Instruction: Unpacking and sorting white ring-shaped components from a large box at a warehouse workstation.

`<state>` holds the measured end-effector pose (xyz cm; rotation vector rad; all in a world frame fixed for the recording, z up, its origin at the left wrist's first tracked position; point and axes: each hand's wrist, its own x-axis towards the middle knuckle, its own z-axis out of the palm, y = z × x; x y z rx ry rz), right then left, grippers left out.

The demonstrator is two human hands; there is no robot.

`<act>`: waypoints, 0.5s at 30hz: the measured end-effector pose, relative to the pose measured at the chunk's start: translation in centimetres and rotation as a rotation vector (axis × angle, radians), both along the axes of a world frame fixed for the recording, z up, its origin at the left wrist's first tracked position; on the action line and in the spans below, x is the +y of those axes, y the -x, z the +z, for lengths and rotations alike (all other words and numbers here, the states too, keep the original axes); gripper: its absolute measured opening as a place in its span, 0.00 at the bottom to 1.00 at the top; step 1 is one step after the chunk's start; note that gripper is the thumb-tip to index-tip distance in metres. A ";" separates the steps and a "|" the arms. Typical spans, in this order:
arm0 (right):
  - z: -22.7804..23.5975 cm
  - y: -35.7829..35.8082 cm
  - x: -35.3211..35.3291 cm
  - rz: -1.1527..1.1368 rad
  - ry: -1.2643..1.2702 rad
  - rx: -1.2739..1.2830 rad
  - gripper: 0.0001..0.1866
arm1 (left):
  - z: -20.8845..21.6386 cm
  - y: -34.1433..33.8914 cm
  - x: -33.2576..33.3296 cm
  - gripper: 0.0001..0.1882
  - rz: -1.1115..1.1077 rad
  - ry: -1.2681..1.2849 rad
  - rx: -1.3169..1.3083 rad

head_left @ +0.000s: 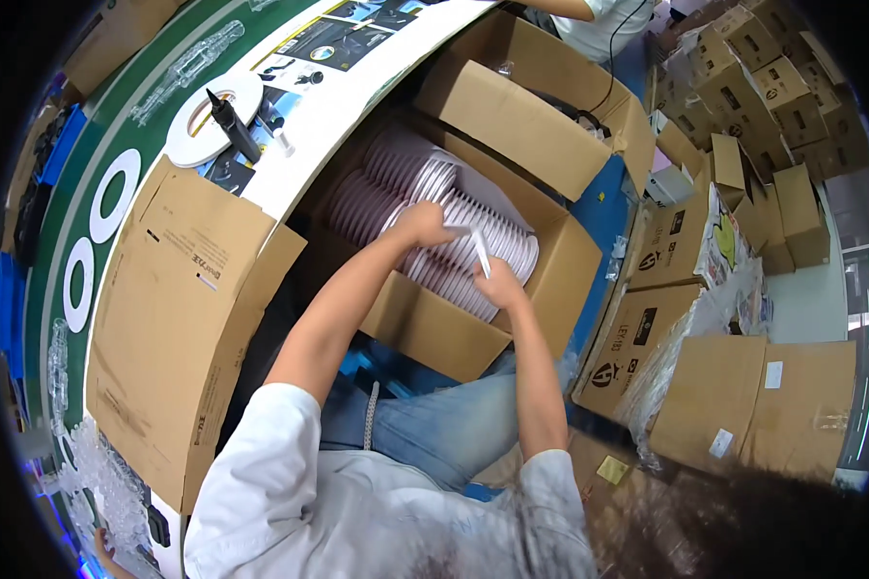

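Observation:
Rows of thin white round discs [473,230] stand on edge, packed close together in an open cardboard box [434,333] in front of me. Above them, both my hands are closed on a thin white strip-like piece [480,253]; its exact kind is unclear. My left hand [423,225] pinches near its upper left end, where it is blurred. Lower down, my right hand [499,284] grips the other end. A greyish-white sheet [488,185] lines the box's far side, behind the discs.
A second open box [517,121] adjoins beyond. To the left, a white table [323,116] carries stacked white rings [185,135], a black bottle [232,125] and a flattened carton [169,318]. White rings [116,196] lie on a green belt [150,68]. Cartons [637,338] stand to the right.

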<state>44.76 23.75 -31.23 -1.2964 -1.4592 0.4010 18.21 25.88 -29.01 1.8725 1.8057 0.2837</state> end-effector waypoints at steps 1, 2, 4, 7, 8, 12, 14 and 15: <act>0.5 -0.4 0.0 0.059 0.097 0.194 0.11 | -0.2 0.3 -1.0 0.21 -0.074 -0.025 0.026; 0.8 -1.2 0.0 0.125 0.193 0.386 0.10 | -0.4 0.2 -1.1 0.21 -0.066 -0.024 0.021; 0.7 -0.9 1.1 0.199 0.297 0.573 0.10 | -0.7 0.1 -1.3 0.20 0.091 -0.184 -0.214; 3.1 4.4 -0.9 0.835 0.451 -0.270 0.09 | -2.5 1.0 -2.9 0.19 0.013 -0.102 -0.080; 3.5 4.7 0.4 0.825 0.425 -0.276 0.09 | -1.4 1.3 -1.5 0.18 -0.034 -0.110 -0.013; -0.3 2.1 0.5 0.403 -0.323 -0.453 0.08 | 0.1 -0.2 -1.0 0.20 -0.048 -0.182 -0.135; 0.4 4.7 -1.8 0.735 0.447 -0.168 0.05 | 1.3 1.8 -2.4 0.19 0.007 -0.033 -0.002; -1.4 4.0 -2.0 0.564 0.388 0.104 0.05 | 2.1 1.4 -2.1 0.18 0.068 -0.147 -0.028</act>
